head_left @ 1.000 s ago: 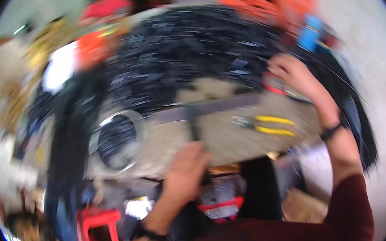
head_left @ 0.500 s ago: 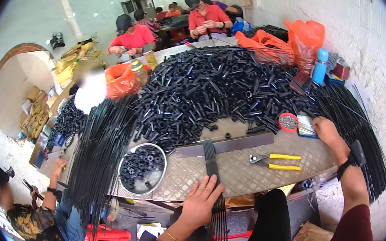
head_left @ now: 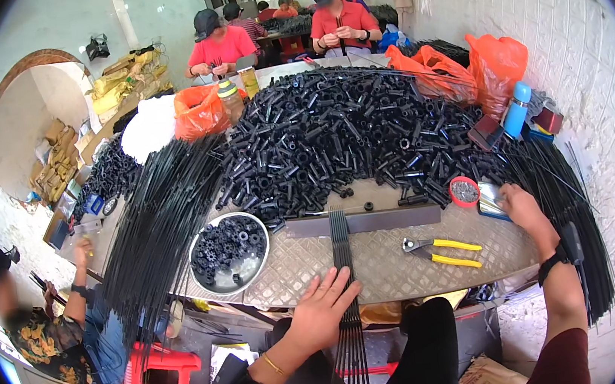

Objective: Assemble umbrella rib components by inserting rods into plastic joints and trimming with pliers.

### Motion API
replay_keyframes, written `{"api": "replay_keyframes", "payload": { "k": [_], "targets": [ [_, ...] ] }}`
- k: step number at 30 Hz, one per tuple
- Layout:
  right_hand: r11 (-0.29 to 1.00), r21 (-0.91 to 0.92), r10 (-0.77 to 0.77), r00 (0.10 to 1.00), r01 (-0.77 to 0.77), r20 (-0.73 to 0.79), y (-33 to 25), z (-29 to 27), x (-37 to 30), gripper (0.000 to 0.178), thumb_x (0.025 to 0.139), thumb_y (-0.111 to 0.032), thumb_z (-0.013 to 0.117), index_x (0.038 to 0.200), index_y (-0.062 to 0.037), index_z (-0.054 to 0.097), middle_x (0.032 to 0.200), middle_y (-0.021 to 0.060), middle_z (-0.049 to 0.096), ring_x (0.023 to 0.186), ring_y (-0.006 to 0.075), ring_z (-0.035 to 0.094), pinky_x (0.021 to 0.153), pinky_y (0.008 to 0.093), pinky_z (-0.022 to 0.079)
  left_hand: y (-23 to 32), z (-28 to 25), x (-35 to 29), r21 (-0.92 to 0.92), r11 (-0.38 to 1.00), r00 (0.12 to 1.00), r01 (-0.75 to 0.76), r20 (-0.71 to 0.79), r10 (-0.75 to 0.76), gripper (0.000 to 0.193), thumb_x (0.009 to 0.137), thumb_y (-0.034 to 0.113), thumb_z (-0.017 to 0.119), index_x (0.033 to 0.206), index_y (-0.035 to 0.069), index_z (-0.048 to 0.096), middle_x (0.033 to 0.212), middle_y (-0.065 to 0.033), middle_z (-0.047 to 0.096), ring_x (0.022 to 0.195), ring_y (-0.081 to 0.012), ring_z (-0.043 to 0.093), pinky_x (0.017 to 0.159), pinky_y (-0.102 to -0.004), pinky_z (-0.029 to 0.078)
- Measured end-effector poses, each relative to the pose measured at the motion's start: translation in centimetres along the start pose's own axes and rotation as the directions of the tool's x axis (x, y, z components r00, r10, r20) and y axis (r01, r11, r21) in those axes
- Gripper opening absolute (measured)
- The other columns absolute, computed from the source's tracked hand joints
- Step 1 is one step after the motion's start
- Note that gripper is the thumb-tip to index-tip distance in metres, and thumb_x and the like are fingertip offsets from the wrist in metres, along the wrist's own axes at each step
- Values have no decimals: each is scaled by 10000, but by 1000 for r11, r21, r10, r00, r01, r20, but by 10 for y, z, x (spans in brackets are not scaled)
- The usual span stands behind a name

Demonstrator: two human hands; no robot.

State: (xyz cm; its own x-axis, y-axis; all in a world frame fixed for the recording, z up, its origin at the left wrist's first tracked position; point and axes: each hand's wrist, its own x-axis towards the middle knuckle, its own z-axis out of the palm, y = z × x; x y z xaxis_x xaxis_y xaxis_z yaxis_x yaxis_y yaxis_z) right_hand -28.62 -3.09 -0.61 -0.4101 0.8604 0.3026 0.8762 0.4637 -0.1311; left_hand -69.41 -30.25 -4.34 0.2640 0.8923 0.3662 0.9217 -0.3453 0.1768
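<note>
My left hand [head_left: 322, 310] lies flat with fingers stretched across a row of thin black rods [head_left: 343, 267]. The rods lie side by side over a dark flat bar [head_left: 394, 218], and their lower ends reach past the table edge toward my lap. At the right, my right hand [head_left: 523, 207] has its fingers curled together at a small tray of silvery pins [head_left: 490, 201]; its fingertips are too small to show what they pinch. Yellow-handled pliers [head_left: 443, 251] rest on the table between my hands.
Black tubular parts [head_left: 346, 134] are heaped behind the bar. A metal bowl [head_left: 264, 261] of black ring-shaped pieces stands left, a red dish [head_left: 453, 190] of small metal bits right. Long rod bundles [head_left: 162, 216] flank both sides. A blue bottle [head_left: 517, 111] stands far right; co-workers sit around.
The view has shifted slightly. The rods' far ends now stick out a little beyond the bar. My left hand still lies on the rods, and my right hand remains at the tray.
</note>
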Motion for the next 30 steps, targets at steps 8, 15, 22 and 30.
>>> {"api": "replay_keyframes", "payload": {
  "k": [8,15,22,30],
  "targets": [
    [992,-75,-112,988,104,-104,19,22,23,132,830,-130,481,852,-28,562,830,192,592,795,380,590,688,454,481,2,0,10,53,999,1000,12,-8,-12,716,630,442,745,1215,86,535,1352,-196,434,1245,-371,425,1030,-498,319],
    [993,100,64,997,-59,-44,23,11,12,129,842,-123,522,915,-33,578,918,219,610,866,378,589,750,432,458,3,9,16,54,998,1000,-15,-4,15,719,621,434,758,1208,79,541,1346,-197,440,1244,-384,420,1030,-492,320],
    [1000,13,29,992,-28,-121,12,-4,10,92,827,-127,550,887,-62,576,867,144,599,840,347,589,710,423,467,4,4,8,1,1000,999,-20,25,20,703,669,481,712,1215,74,540,1349,-195,437,1254,-363,416,1034,-492,309],
    [884,212,-418,908,417,-43,-150,-1,50,120,817,-76,561,935,-60,575,888,129,582,828,331,593,695,389,479,3,4,-3,-38,999,1000,-2,-1,2,654,693,465,696,1208,87,558,1337,-174,461,1254,-342,426,1030,-509,298]
  ]
}}
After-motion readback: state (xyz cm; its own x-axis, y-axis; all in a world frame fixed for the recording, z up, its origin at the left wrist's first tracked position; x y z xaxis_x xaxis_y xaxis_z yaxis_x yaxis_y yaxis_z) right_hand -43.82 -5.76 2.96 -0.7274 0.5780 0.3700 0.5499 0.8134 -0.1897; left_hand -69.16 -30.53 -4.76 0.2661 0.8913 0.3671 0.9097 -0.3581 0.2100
